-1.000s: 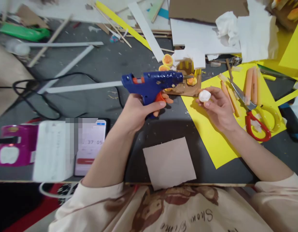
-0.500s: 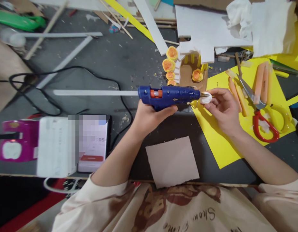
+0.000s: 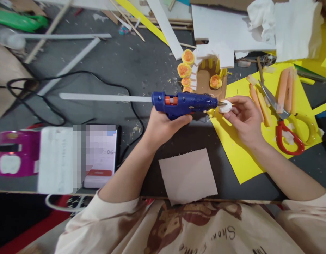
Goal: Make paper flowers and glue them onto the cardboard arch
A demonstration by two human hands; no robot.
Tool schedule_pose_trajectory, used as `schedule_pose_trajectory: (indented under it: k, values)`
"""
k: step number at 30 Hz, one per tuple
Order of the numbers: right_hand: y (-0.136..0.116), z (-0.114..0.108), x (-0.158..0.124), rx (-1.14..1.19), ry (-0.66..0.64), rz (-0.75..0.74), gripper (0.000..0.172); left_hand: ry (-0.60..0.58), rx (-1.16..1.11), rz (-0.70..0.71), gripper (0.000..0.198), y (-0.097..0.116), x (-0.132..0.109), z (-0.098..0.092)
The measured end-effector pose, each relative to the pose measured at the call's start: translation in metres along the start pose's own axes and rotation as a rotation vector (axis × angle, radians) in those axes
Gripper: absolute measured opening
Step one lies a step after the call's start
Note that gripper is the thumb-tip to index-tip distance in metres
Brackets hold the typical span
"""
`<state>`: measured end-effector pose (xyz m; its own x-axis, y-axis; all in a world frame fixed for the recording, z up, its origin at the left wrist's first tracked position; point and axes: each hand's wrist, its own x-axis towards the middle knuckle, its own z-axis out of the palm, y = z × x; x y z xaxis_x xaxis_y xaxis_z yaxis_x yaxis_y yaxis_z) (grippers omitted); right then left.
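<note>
My left hand (image 3: 164, 128) is wrapped round the grip of a blue hot glue gun (image 3: 190, 101), with a long white glue stick (image 3: 107, 97) sticking out of its back end. The metal nozzle (image 3: 223, 103) lies at or against a small white round piece (image 3: 226, 107). Between thumb and fingers, my right hand (image 3: 246, 120) pinches that piece; its kind I cannot make out. Just beyond the gun stands a small cardboard model (image 3: 205, 79) with white blocks and several yellow-orange rosettes (image 3: 184, 70) along its left side. The gun partly hides the model's near end.
Scissors with a red handle (image 3: 289, 138) and orange strips (image 3: 285, 90) lie on a yellow sheet (image 3: 239, 165) at right. A beige cloth piece (image 3: 189, 176) lies near the edge. A black cord (image 3: 99, 74), a phone (image 3: 100, 158) and a white box (image 3: 55, 160) are at left.
The glue stick behind the gun tilts slightly more, its far end a little higher. Both hands keep their holds, and the nozzle stays at the white piece. The whole view shifts slightly.
</note>
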<state>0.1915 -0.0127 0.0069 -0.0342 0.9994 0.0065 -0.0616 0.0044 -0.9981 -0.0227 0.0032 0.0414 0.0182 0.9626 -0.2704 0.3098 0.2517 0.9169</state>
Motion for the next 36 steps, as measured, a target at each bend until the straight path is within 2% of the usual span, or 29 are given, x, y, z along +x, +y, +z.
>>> schedule_pose_trajectory:
  k: [11, 36]
  values:
    - [0.0038, -0.0019, 0.0011, 0.023, 0.036, 0.007, 0.030, 0.055, -0.008, -0.036, 0.015, 0.0013, 0.0013, -0.0012]
    - [0.0029, 0.0004, 0.0020, -0.003, 0.113, -0.001, 0.032, -0.022, 0.017, -0.014, 0.014, 0.0005, 0.0018, -0.0011]
